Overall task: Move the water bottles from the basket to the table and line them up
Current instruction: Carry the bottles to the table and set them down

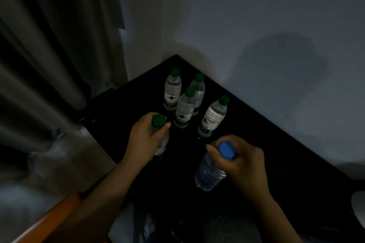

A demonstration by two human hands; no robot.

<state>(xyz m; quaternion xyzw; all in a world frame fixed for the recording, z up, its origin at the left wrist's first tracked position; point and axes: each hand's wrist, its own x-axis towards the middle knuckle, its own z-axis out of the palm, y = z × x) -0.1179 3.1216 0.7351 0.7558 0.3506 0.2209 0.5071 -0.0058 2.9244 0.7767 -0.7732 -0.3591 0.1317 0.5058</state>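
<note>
Currently six water bottles on the black desk (pixel 266 144), centre frame. Four green-capped bottles (pixel 184 108) stand loose, clear with white-green labels, not yet in line. Left hand (pixel 146 140): fingers closed round a fifth green-capped bottle (pixel 159 120), upright, likely being positioned. Right hand (pixel 241 162): fingers wrapped at the neck of the tilted blue-capped bottle (pixel 209 171). Basket not visible.

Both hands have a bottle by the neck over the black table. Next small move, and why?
Probably set down the blue-capped bottle held by the right hand: it is tilted. Stand it upright near the closest of the four free-standing green-capped bottles, which form a loose cluster rather than a line. The left hand holds another green-capped one on the black table.
</note>
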